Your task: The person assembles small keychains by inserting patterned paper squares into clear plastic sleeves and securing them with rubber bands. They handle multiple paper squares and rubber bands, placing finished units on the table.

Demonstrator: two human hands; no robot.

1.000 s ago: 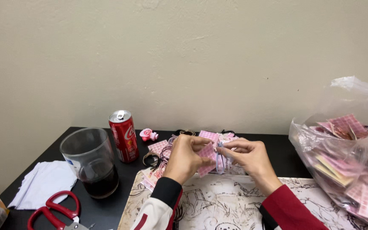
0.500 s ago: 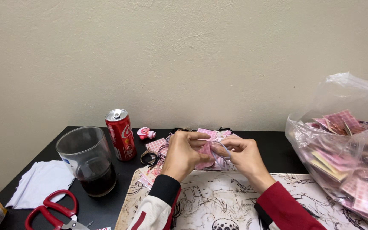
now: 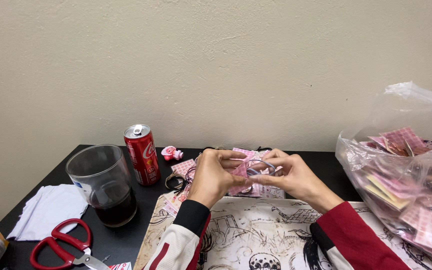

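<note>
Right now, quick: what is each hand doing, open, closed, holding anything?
Left hand: closed on a small pink packet.
Right hand: fingers pinched on a thin elastic loop stretched at that same packet.

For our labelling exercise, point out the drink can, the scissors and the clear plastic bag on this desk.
drink can [image 3: 143, 156]: head view, on the middle of its red side.
scissors [image 3: 58, 246]: head view, on the red handle loops.
clear plastic bag [image 3: 410, 110]: head view, on its upper wall above the pink packets.
</note>
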